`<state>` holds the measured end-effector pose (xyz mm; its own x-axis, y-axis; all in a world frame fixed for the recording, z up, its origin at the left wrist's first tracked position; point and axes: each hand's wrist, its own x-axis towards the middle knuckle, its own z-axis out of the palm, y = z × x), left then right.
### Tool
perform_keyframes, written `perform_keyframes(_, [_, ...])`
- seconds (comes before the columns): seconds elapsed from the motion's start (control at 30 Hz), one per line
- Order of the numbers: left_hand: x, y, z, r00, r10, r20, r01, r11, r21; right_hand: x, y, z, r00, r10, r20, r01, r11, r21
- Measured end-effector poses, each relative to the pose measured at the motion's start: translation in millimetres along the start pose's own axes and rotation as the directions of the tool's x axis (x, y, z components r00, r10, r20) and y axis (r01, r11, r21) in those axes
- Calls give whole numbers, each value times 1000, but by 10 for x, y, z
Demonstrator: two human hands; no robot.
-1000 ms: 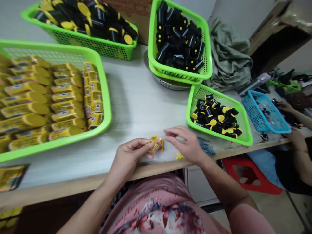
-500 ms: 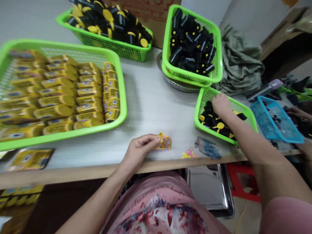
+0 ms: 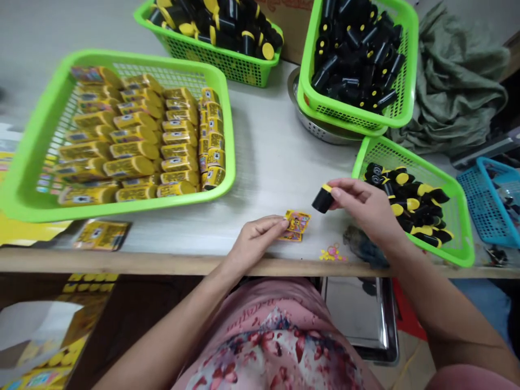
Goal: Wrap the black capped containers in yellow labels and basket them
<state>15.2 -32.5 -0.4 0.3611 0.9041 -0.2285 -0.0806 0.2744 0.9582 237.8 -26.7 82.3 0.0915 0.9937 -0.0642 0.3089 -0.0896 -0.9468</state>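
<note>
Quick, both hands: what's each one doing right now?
Left hand: closed, pinching a small yellow printed packet.
Right hand: closed, holding a black cylinder with a yellow end.

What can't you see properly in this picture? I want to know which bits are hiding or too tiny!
All from the head view:
- Printed packet at the left hand: its words are too small to read.
- Black tube: the right hand hides one end.
- Yellow and pink bits: too small to tell what they are.
- Blue basket: the picture's right edge cuts it off.
</note>
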Motion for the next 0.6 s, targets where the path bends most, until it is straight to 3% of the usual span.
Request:
perform_keyframes(0.17, [-22, 25, -22, 1000, -16, 9, 17, 999, -51, 2, 55, 163, 978, 151, 145, -187, 943, 277])
perform_keyframes(0.37, [-10, 24, -12, 996, -84, 43, 89, 987, -132, -31, 28, 217, 923, 272, 272, -364, 848, 385])
perform_keyframes(0.47, [-7, 35, -5, 993, -100, 65, 108, 983, -146, -47, 48, 239, 912, 286, 293, -384, 845, 371])
perform_keyframes(0.6, [-17, 33, -13, 992, -104, 73, 115, 979, -167, -39, 100, 244, 932, 259, 255, -332, 890, 312])
